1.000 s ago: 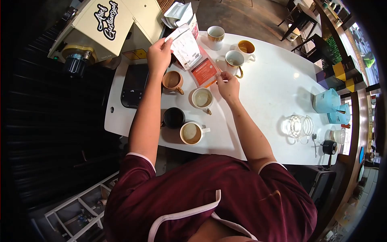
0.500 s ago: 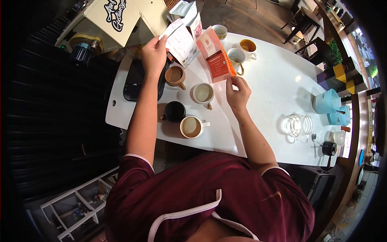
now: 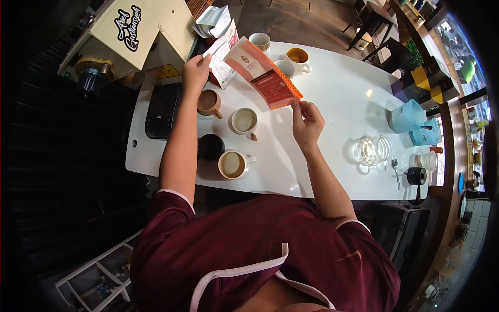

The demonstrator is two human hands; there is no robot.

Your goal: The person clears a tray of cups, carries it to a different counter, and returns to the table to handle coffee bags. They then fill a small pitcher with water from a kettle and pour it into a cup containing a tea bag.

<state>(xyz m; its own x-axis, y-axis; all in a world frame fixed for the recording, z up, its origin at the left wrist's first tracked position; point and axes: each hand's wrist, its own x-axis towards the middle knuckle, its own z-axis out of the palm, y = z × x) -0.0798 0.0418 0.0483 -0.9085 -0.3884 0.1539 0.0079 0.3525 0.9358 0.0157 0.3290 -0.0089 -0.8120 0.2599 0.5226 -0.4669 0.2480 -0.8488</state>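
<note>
My left hand (image 3: 196, 73) is closed on the upper edge of a white coffee bag (image 3: 223, 57), which is tilted and seen at a slant. My right hand (image 3: 307, 122) pinches the lower right corner of an orange-red coffee bag (image 3: 267, 78), its printed label facing me. The orange bag is raised over the table and partly covers the white bag and a white mug (image 3: 285, 67). Below the bags are a brown mug (image 3: 209, 103) and a cream mug (image 3: 244, 120). Closer to me stand a black mug (image 3: 210, 147), partly behind my left forearm, and a white mug with liquid (image 3: 232, 165).
Another silvery bag (image 3: 214, 21) stands behind. A yellow-lined mug (image 3: 298, 57) and a pale mug (image 3: 260, 42) are at the far side. Glass server (image 3: 374, 151), spoon (image 3: 396, 174) and blue containers (image 3: 406, 117) sit right. A cream machine (image 3: 130, 31) and black scale (image 3: 162, 112) are left.
The orange bag has swung left and tilted more, now overlapping the white bag. The white bag has turned more edge-on. My view has shifted slightly, so the table appears farther left.
</note>
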